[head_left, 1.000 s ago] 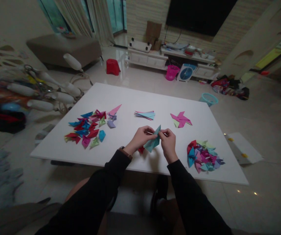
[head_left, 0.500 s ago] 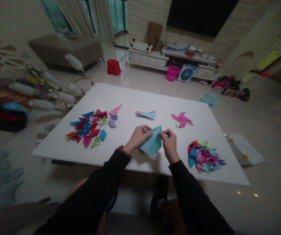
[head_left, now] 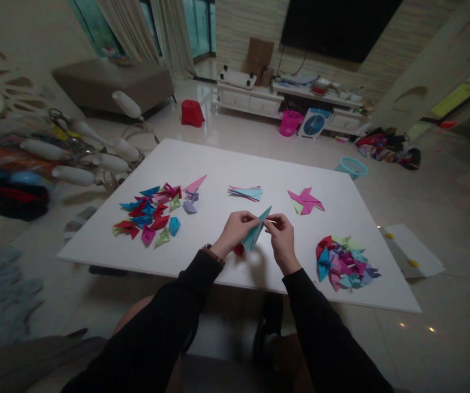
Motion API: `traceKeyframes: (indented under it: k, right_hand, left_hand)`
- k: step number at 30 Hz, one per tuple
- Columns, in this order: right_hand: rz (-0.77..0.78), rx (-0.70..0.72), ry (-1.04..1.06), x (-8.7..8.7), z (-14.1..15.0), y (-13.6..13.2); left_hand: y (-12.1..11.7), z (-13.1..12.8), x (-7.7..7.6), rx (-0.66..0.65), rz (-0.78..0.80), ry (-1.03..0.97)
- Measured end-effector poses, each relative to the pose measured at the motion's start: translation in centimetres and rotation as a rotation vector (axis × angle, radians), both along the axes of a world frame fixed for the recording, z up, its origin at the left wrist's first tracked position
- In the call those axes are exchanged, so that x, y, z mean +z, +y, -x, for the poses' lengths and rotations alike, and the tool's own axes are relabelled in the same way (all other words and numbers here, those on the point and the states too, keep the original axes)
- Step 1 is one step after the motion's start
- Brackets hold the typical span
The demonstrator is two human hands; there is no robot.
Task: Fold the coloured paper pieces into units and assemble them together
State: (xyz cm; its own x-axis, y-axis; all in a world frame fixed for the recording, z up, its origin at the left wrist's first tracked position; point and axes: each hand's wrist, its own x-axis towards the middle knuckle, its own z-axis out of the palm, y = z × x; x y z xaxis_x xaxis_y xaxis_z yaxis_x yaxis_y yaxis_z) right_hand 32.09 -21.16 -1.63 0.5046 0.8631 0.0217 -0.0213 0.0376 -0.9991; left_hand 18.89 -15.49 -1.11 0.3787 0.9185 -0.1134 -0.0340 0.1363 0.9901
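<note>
A light teal sheet of folded paper is held above the white table, narrow and seen nearly edge-on. My left hand pinches its left side between thumb and fingers. At its upper right edge, the fingertips of my right hand are closed on the paper. Beneath the left hand a small red piece shows, mostly hidden. Beyond the hands lies a stack of folded paper strips, with a magenta pinwheel-shaped paper to its right.
Colourful origami pieces spread over the table's left side, and another heap sits at its right front. A lamp with white shades stands beside the left edge. A blue basket is on the floor behind the right corner.
The teal paper has gone from a broad, opened face to a narrow folded or turned shape. Both hands stay on it, in nearly the same place.
</note>
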Motion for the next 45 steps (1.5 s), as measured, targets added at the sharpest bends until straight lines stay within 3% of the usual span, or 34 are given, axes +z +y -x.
traceKeyframes:
  k: [11, 13, 18, 23, 26, 34, 37, 40, 45]
  right_hand:
    - [-0.008, 0.002, 0.060, -0.6, 0.0, 0.3]
    - [0.022, 0.032, 0.061, -0.5, 0.2, 0.2]
    - [0.162, 0.269, -0.041, -0.7, 0.1, -0.5]
    - [0.151, 0.364, -0.163, -0.6, -0.6, -1.3]
    - [0.143, 0.347, -0.167, 0.3, -0.9, -1.6]
    - [0.090, 0.183, -0.170, 2.0, -3.0, -2.1]
    - [0.030, 0.074, -0.290, 2.6, -4.4, -2.5]
    - [-0.120, 0.010, -0.586, 3.2, -4.0, -3.3]
    - [-0.241, 0.273, -1.080, 2.1, 1.0, -3.6]
  left_hand:
    - [0.2, 0.3, 0.0, -0.103, 0.019, -0.061]
    - [0.5, 0.5, -0.1, -0.074, 0.032, -0.094]
    - [1.2, 1.1, -0.2, 0.155, 0.012, -0.146]
    - [1.0, 1.7, 0.4, 0.144, -0.077, -0.054]
    - [0.9, 2.3, 0.7, 0.201, -0.122, -0.028]
    - [0.4, 4.9, 0.6, 0.270, 0.005, -0.104]
    - [0.3, 5.7, 0.6, 0.374, -0.001, -0.079]
    - [0.0, 5.6, 0.4, 0.427, 0.012, -0.069]
    - [-0.7, 4.4, 0.4, 0.356, 0.093, -0.116]
